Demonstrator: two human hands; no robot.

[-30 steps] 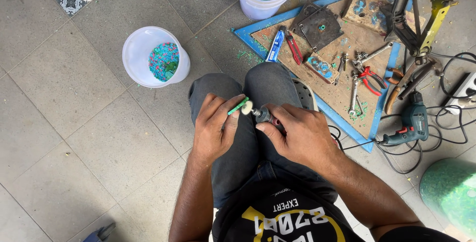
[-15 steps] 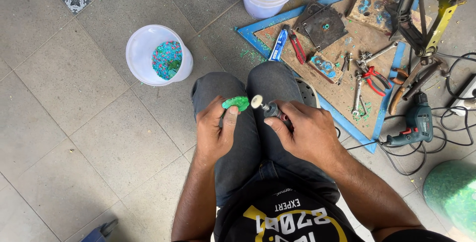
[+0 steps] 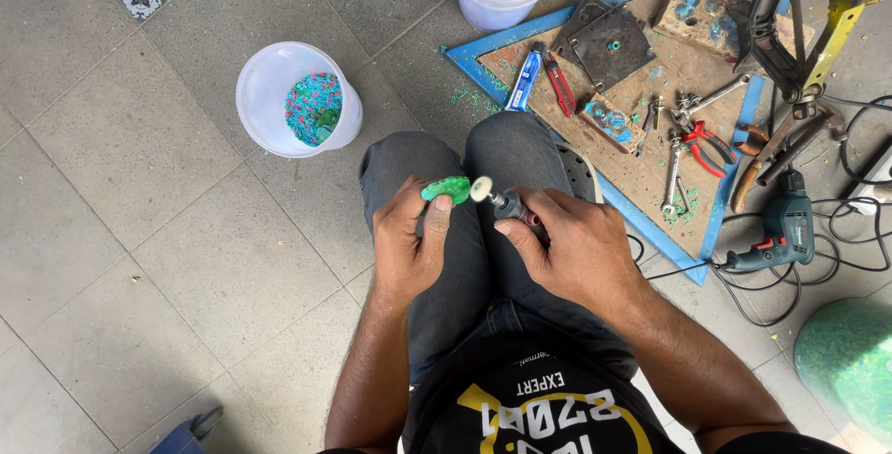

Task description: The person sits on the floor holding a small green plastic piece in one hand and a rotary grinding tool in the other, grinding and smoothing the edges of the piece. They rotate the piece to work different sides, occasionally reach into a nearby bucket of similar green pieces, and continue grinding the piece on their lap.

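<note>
My left hand (image 3: 409, 242) pinches a small green piece (image 3: 447, 189) above my knees. My right hand (image 3: 569, 242) grips a small rotary tool (image 3: 509, 204) whose pale round polishing wheel (image 3: 481, 188) touches the right end of the green piece. Both hands sit over my grey trousers, close together.
A white bucket (image 3: 265, 82) with pink and teal chips stands on the tiled floor at the left. Another white bucket (image 3: 483, 3) with green pieces is at the top. A wooden board (image 3: 650, 152) on the right carries pliers, wrenches and plates; a teal drill (image 3: 785, 226) with cables lies beside it.
The green piece has turned in my left fingers and now lies flat against the wheel. Both hands stay over my knees; the view shifted slightly.
</note>
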